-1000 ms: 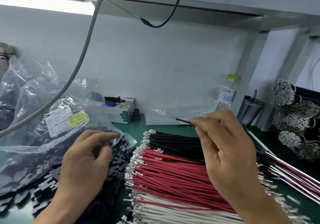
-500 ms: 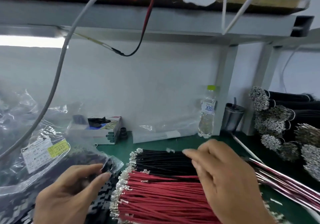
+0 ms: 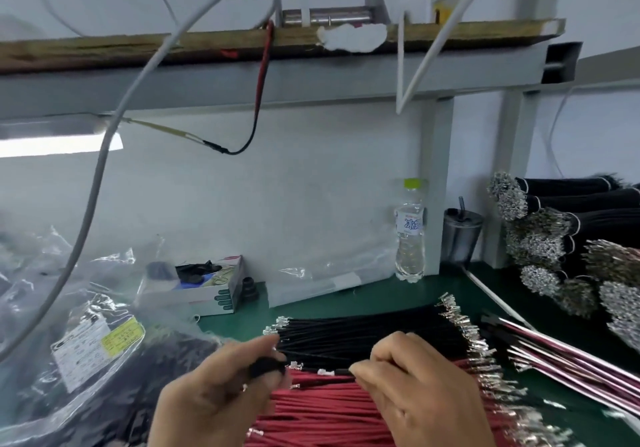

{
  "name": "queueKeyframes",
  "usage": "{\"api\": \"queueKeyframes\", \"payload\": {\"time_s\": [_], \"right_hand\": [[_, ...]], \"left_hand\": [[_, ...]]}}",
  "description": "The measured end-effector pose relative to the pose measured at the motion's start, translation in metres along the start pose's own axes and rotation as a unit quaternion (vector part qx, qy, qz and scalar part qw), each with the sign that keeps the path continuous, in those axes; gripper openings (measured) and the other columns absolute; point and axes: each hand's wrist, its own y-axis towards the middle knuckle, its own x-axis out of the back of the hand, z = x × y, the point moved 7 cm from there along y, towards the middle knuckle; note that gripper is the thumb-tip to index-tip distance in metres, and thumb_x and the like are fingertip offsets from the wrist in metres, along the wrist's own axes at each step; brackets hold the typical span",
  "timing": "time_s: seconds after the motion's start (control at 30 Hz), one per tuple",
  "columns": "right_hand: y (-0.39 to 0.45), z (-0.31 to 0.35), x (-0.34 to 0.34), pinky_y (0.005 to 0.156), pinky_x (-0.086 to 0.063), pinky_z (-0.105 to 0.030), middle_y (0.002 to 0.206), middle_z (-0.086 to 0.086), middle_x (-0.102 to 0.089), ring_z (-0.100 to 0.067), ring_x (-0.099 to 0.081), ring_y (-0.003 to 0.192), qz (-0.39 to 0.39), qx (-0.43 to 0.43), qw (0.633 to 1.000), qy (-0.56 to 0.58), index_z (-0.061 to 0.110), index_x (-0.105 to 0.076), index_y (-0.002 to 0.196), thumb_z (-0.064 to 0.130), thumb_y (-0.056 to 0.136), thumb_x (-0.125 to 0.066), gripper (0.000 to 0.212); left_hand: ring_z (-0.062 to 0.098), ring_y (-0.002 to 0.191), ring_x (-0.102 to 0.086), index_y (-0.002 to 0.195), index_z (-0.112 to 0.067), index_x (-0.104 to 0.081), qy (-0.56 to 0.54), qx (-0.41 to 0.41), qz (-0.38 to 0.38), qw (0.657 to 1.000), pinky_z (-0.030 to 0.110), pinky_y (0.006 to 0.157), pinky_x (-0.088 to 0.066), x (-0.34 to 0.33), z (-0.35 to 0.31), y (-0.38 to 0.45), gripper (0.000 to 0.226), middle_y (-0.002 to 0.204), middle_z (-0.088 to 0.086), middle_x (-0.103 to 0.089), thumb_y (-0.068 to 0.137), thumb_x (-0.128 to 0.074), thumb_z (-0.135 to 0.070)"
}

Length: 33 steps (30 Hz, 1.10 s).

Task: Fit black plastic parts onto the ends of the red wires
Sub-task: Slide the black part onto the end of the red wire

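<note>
My left hand (image 3: 214, 391) pinches a small black plastic part (image 3: 266, 367) between thumb and fingers. My right hand (image 3: 415, 398) pinches a thin wire (image 3: 341, 372) whose metal terminal (image 3: 323, 372) points left, a short gap from the black part. Under both hands lies a flat pile of red wires (image 3: 322, 415) with silver terminals. A pile of black wires (image 3: 363, 332) lies just behind it. The colour of the held wire is hard to tell.
A clear bag of black plastic parts (image 3: 86, 353) lies at the left. A small box (image 3: 207, 290), a water bottle (image 3: 410, 235) and a metal cup (image 3: 462, 235) stand at the back. Bundled wires (image 3: 561, 238) are stacked at the right, pink-striped wires (image 3: 571, 360) beside them.
The camera has tilted upward. My left hand came right from the bag holding a black part, and my right hand brought a wire end toward it.
</note>
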Motion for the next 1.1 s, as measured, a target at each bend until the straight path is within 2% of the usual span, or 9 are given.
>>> {"api": "queueKeyframes", "payload": {"time_s": [0.1,0.17,0.23,0.33,0.4,0.57,0.8,0.93,1.1], "right_hand": [[0.000,0.003,-0.001,0.042,-0.043,-0.022,0.075,0.014,-0.052,-0.006,-0.047,0.060,-0.008,-0.003,0.999,0.043,0.033,-0.070,0.082,0.027,0.080,-0.076,0.009],[0.001,0.003,-0.002,0.046,-0.044,-0.019,0.077,0.015,-0.056,-0.005,-0.049,0.061,-0.021,-0.006,0.998,0.066,0.033,-0.075,0.084,0.033,0.088,-0.068,0.008],[0.000,0.004,-0.003,0.051,-0.043,-0.014,0.077,0.015,-0.057,-0.003,-0.050,0.062,-0.011,-0.018,0.996,0.092,0.032,-0.078,0.086,0.038,0.092,-0.064,0.017],[0.000,0.013,-0.005,0.058,-0.033,-0.005,0.076,0.015,-0.056,0.002,-0.044,0.062,0.012,-0.016,0.994,0.107,0.032,-0.079,0.085,0.041,0.094,-0.059,0.023],[-0.001,0.013,-0.008,0.055,-0.035,-0.008,0.075,0.014,-0.056,0.001,-0.045,0.061,0.025,-0.021,0.994,0.109,0.032,-0.078,0.084,0.040,0.094,-0.059,0.023],[-0.002,0.013,-0.010,0.049,-0.046,-0.020,0.076,0.016,-0.057,0.002,-0.048,0.063,0.050,-0.037,0.992,0.107,0.033,-0.077,0.085,0.041,0.092,-0.059,0.021],[-0.002,0.018,-0.014,0.050,-0.046,-0.017,0.077,0.018,-0.055,0.001,-0.051,0.068,0.114,-0.007,0.990,0.087,0.034,-0.075,0.084,0.042,0.093,-0.054,0.024],[-0.002,0.019,-0.014,0.049,-0.043,-0.016,0.077,0.018,-0.053,0.000,-0.051,0.068,0.128,0.006,0.990,0.064,0.033,-0.072,0.082,0.042,0.094,-0.051,0.026],[-0.003,0.022,-0.017,0.049,-0.040,-0.014,0.080,0.017,-0.054,-0.001,-0.051,0.069,0.109,0.006,0.993,0.043,0.030,-0.071,0.083,0.037,0.096,-0.050,0.026]], "left_hand": [[0.028,0.074,-0.078,0.091,-0.027,-0.085,0.081,-0.065,0.024,0.994,0.043,0.064,-0.065,-0.007,-0.008,0.000,0.027,0.091,0.005,-0.081,0.066,-0.096,-0.020],[0.025,0.073,-0.078,0.090,-0.024,-0.085,0.100,-0.087,0.008,0.991,0.036,0.061,-0.064,-0.002,-0.005,-0.007,0.027,0.093,0.003,-0.081,0.068,-0.095,-0.012],[0.028,0.064,-0.076,0.085,-0.025,-0.085,0.075,-0.034,-0.021,0.996,0.032,0.057,-0.063,0.003,0.002,-0.013,0.034,0.083,0.007,-0.080,0.060,-0.091,-0.002],[0.033,0.057,-0.074,0.078,-0.017,-0.085,-0.011,0.049,-0.049,0.998,0.029,0.053,-0.061,0.002,0.010,-0.017,0.032,0.073,0.015,-0.078,0.050,-0.088,-0.003],[0.038,0.054,-0.071,0.075,-0.014,-0.085,-0.031,0.074,-0.039,0.996,0.030,0.051,-0.060,0.000,0.012,-0.015,0.028,0.072,0.019,-0.077,0.047,-0.088,-0.006],[0.024,0.060,-0.071,0.080,-0.010,-0.085,-0.044,0.095,0.030,0.994,0.029,0.054,-0.060,-0.009,0.013,-0.015,0.028,0.077,0.021,-0.076,0.055,-0.086,0.003],[0.035,0.070,-0.077,0.081,-0.011,-0.085,-0.063,0.131,0.043,0.988,0.033,0.062,-0.064,-0.011,0.022,-0.020,0.031,0.083,0.020,-0.078,0.053,-0.087,0.000],[0.034,0.067,-0.076,0.080,-0.018,-0.086,0.011,0.095,0.064,0.993,0.036,0.063,-0.064,-0.010,0.015,-0.019,0.025,0.075,0.015,-0.078,0.057,-0.090,-0.009],[0.031,0.065,-0.077,0.080,-0.018,-0.085,-0.035,0.156,0.075,0.984,0.028,0.060,-0.063,-0.018,0.020,-0.025,0.028,0.071,0.018,-0.077,0.053,-0.089,-0.013]]}}
